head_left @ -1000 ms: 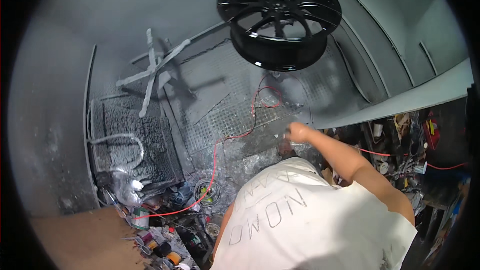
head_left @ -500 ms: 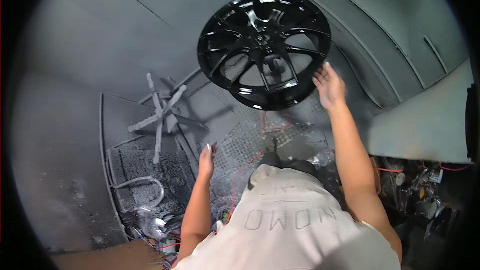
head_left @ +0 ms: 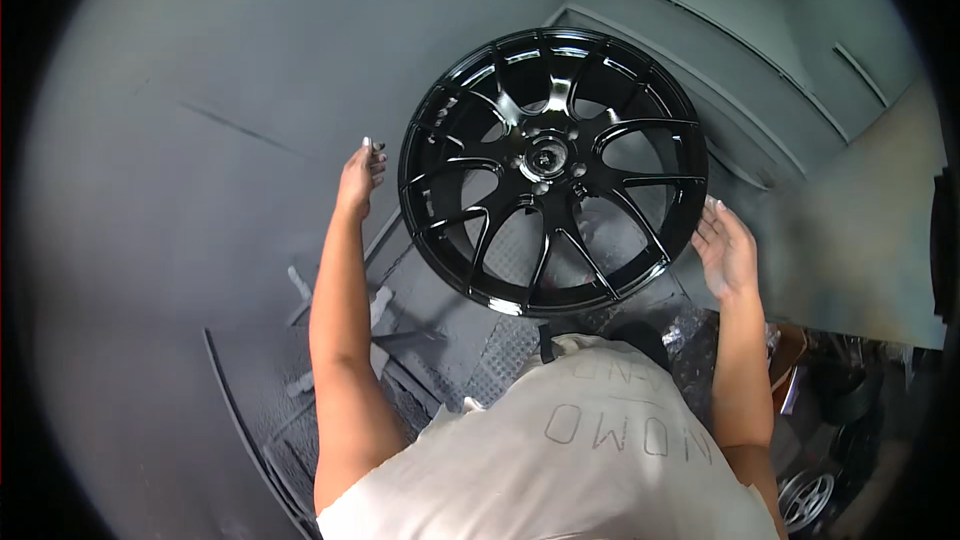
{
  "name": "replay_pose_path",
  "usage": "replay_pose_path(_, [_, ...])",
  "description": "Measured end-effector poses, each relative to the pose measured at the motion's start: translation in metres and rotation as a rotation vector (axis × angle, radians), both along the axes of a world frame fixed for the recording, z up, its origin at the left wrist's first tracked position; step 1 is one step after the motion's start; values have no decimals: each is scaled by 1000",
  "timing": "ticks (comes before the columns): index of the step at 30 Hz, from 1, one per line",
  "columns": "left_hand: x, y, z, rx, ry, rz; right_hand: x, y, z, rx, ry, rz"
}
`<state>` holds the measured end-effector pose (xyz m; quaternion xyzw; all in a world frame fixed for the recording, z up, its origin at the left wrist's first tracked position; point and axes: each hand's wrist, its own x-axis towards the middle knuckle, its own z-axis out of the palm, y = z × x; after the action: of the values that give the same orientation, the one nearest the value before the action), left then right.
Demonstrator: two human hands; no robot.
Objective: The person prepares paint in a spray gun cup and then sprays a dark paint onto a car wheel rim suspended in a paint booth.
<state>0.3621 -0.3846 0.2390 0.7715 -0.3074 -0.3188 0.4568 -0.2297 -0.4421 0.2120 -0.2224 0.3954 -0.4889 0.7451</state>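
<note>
A glossy black multi-spoke wheel rim (head_left: 548,155) stands in front of me, its face turned up toward me. What bears it is hidden behind it. My right hand (head_left: 728,248) is beside its lower right edge, fingers stretched out and the fingertips close to the lip; whether they touch it I cannot tell. To the left of the rim, my left hand (head_left: 361,180) is raised with its fingers loosely bent and apart. A gap separates it from the rim, and nothing shows in it.
A grey-coated stand (head_left: 381,310) with crossed arms is partly behind my left forearm. Grey walls (head_left: 250,50) enclose the left and back. At lower right are a silver wheel (head_left: 806,496) and clutter below a pale panel (head_left: 830,230). A textured floor plate (head_left: 497,350) shows below the rim.
The rim appears nearer and more face-on, its spokes turned. My left hand has risen from low down to the rim's left side. My right hand sits lower right in view, still by the edge.
</note>
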Motion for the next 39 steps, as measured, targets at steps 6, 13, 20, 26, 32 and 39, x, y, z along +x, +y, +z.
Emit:
replay_pose_path(6, [16, -95, 0, 196, 172, -170, 15, 6, 12, -38, 92, -40])
replay_pose_path(13, [16, -126, 6, 275, 247, -296, 21, 8, 17, -36, 124, -34])
replay_pose_path(20, [0, -129, 18, 333, 189, -310, 25, -2, 20, -46, 181, -45])
replay_pose_path(26, [-5, -133, 25, 397, 145, -320, 26, -9, 16, -25, 227, -46])
replay_pose_path(32, [-7, -138, 26, 430, 136, -349, 26, -18, 19, -20, 291, -36])
replay_pose_path(39, [-20, -139, 28, 409, 129, -351, 25, -26, 23, 104, 352, 5])
